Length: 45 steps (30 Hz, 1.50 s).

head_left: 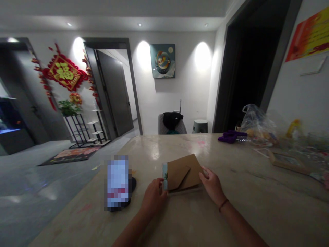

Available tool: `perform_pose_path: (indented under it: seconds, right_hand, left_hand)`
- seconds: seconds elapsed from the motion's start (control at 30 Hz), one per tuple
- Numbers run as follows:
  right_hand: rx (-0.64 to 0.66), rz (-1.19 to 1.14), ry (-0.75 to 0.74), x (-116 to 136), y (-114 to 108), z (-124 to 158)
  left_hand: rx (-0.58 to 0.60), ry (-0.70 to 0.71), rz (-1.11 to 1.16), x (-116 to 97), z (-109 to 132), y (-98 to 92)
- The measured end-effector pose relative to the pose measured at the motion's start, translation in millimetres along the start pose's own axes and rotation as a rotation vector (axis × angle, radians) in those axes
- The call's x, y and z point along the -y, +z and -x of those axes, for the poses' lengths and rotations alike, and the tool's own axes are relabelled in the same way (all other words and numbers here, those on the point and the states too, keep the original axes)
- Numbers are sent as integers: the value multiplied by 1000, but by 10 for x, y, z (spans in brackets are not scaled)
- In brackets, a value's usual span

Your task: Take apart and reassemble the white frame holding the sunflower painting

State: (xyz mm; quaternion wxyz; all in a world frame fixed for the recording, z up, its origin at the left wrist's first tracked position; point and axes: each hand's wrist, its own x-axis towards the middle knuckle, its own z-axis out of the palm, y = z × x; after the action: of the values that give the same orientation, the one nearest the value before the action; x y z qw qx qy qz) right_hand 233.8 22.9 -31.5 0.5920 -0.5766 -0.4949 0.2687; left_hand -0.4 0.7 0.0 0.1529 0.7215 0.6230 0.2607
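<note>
tabletop (185, 223): clear bag (257, 118), contents (254, 133) blurred; left hand (153, 196) pinching printed sheet (165, 168), right hand (212, 184) pinching brown board (178, 168).

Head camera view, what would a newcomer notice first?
Probably the red-and-gold diamond-shaped wall ornament, hanging at upper left. Next, the flat brown cardboard piece with an angled flap, at center over the pale glossy table, the left hand and right hand at its side edges. Then the bright pixelated screen, left of both hands.

underside of brown board (190, 174) hidden, phone screen (117, 181) pixelated, bag (257, 120) contents blurred, perhaps orange-brown
</note>
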Motion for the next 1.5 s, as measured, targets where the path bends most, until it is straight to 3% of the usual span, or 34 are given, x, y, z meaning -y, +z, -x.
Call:
perform_pose_path:
  seconds: [0.13, 0.3, 0.43, 0.57, 0.77, 1.0, 1.2, 1.5]
  right_hand:
    - [125, 13, 49, 38, -30, 12]
    - [164, 76, 77, 28, -16, 38]
    - [134, 210, 7, -5, 37, 60]
    - [117, 297, -112, -59, 59, 51]
    - [181, 527, -197, -65, 54, 79]
    - [311, 720, -324, -78, 127, 167]
    - [411, 787, -293, 20, 115, 156]
    - [408, 828, -288, 29, 129, 190]
  left_hand:
    - [29, -9, -54, -74, 56, -49]
    - [77, -43, -3, -23, 26, -70]
    - [128, -69, 61, 90, -35, -49]
    - [104, -33, 84, 157, -83, -18]
    - [130, -44, 169, 115, -109, -57]
    - [81, -92, 96, 145, -115, -28]
    - [105, -68, 160, 182, -128, 5]
    - [131, -10, -12, 169, -117, 0]
